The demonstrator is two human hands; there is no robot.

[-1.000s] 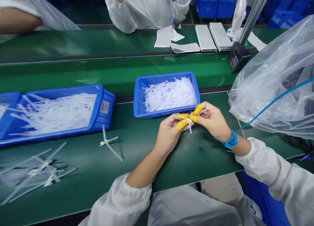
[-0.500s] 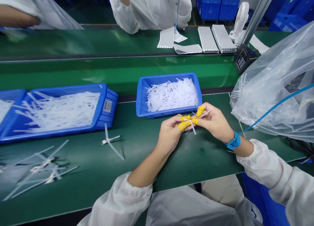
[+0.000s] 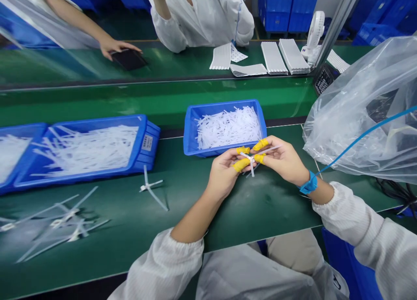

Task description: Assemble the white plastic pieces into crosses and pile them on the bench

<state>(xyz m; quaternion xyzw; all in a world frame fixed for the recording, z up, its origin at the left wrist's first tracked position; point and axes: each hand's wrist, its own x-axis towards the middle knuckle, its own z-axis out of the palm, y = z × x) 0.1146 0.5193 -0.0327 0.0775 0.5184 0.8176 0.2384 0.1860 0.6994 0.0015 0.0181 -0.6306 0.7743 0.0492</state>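
Observation:
My left hand and my right hand meet just in front of a small blue bin of short white plastic strips. Both wear yellow finger cots on the fingertips. Between the pinched fingertips sits a small white cable tie piece, crossed by a second thin strip that sticks out to the right. Each hand is closed on this white piece. A blue wrist strap circles my right wrist, its blue cord running up to the right.
A larger blue bin of long white ties stands at the left. A crossed tie assembly and several more lie on the green bench. A clear plastic bag fills the right. Across the belt, other people in white coats work near white sheets.
My hands stayed pinched on the white piece, shifting only slightly. Across the belt, another person's hand has come into view resting on a dark flat object.

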